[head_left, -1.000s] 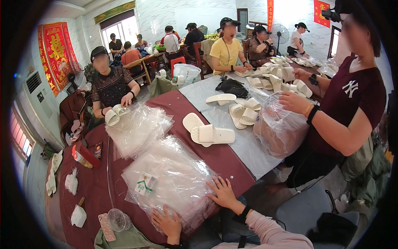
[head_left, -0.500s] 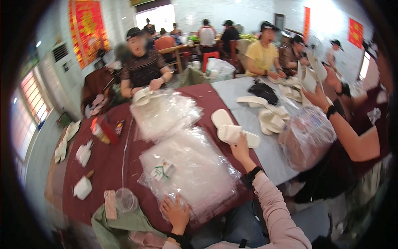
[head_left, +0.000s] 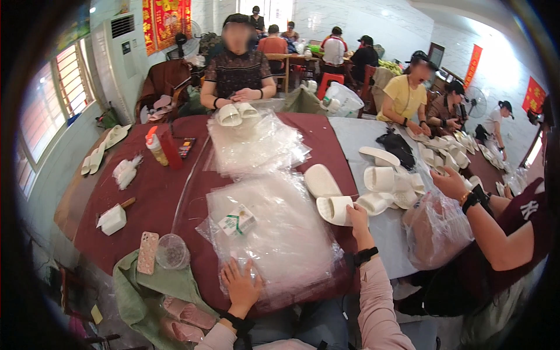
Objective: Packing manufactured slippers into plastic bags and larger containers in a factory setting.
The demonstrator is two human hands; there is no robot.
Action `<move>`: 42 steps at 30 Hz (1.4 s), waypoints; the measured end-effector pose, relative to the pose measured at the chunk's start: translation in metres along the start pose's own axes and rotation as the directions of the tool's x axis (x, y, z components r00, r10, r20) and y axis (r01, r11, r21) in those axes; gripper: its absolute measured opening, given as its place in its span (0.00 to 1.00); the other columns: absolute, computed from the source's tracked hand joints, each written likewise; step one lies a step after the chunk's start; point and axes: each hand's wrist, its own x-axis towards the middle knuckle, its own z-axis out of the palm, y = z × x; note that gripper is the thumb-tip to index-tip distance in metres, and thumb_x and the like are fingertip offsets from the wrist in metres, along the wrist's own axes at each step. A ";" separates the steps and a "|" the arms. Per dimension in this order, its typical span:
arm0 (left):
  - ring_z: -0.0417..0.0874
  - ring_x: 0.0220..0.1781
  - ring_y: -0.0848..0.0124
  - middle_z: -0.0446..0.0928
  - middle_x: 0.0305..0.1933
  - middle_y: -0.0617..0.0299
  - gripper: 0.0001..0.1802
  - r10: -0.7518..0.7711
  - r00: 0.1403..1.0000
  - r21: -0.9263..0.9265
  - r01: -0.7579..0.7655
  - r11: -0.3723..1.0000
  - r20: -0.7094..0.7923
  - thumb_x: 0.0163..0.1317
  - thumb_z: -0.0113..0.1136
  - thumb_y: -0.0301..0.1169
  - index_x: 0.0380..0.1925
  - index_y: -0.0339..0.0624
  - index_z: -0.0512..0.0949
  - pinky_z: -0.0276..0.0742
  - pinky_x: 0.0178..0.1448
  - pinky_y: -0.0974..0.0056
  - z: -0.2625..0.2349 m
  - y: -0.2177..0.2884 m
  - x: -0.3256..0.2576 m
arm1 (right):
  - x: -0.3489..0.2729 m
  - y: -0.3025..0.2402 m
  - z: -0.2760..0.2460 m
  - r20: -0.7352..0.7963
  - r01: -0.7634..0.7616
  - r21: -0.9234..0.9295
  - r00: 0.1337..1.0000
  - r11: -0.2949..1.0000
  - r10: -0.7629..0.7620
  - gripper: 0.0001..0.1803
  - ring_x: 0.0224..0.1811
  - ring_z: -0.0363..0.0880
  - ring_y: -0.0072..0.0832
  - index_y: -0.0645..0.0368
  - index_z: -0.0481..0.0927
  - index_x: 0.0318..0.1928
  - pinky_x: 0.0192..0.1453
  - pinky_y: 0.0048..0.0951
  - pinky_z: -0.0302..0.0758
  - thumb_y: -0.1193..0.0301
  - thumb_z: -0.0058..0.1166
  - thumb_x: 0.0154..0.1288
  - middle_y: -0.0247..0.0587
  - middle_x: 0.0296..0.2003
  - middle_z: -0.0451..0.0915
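Observation:
My left hand (head_left: 240, 286) lies with fingers spread on the near-left edge of a stack of clear plastic bags (head_left: 280, 216). On top of that stack rests a small white and green card (head_left: 237, 220). My right hand (head_left: 359, 220) grips the right end of a cream slipper (head_left: 336, 209) at the stack's right edge. Just beyond it, a second cream slipper (head_left: 322, 181) lies with its footbed up, close against the first. To the right of my hand are several more cream slippers (head_left: 380, 178) on the grey table cover.
Another bag pile (head_left: 256, 149) carries a slipper pair (head_left: 233, 114) before a co-worker across the table. A bulging plastic bag (head_left: 434, 224) stands by a co-worker's arm at right. A phone (head_left: 148, 252), a clear tub (head_left: 172, 251) and a bottle (head_left: 156, 149) are at left.
My right hand has brought its slipper nearer the bag stack. My left hand stays spread on the bags. The co-worker at right has lowered the slippers held up before. The view has shifted.

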 end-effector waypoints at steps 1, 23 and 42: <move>0.51 0.68 0.38 0.54 0.66 0.36 0.30 -0.019 1.000 0.011 0.019 1.000 0.009 0.55 0.51 0.46 0.60 0.52 0.68 0.42 0.69 0.40 0.002 -0.001 0.000 | -0.009 -0.007 -0.002 0.001 -0.023 0.024 1.000 0.999 0.023 0.12 0.36 0.75 0.21 0.67 0.78 0.42 0.40 0.23 0.70 0.72 0.52 0.62 0.35 0.35 0.79; 0.49 0.68 0.38 0.49 0.68 0.36 0.33 0.033 0.999 0.023 -0.034 0.999 0.021 0.56 0.51 0.43 0.63 0.49 0.63 0.41 0.69 0.39 -0.003 0.002 0.001 | -0.178 -0.010 -0.064 -0.156 -0.143 -0.247 0.982 0.958 0.107 0.25 0.27 0.77 0.22 0.61 0.68 0.53 0.29 0.24 0.71 0.73 0.61 0.55 0.43 0.26 0.79; 0.48 0.69 0.36 0.49 0.69 0.36 0.33 0.010 1.000 0.006 -0.010 1.000 0.016 0.57 0.52 0.48 0.63 0.54 0.63 0.39 0.69 0.38 0.001 -0.006 -0.003 | -0.203 -0.037 -0.006 0.017 -0.129 0.496 0.990 0.859 0.139 0.13 0.41 0.79 0.28 0.63 0.73 0.47 0.46 0.29 0.77 0.72 0.49 0.63 0.40 0.40 0.78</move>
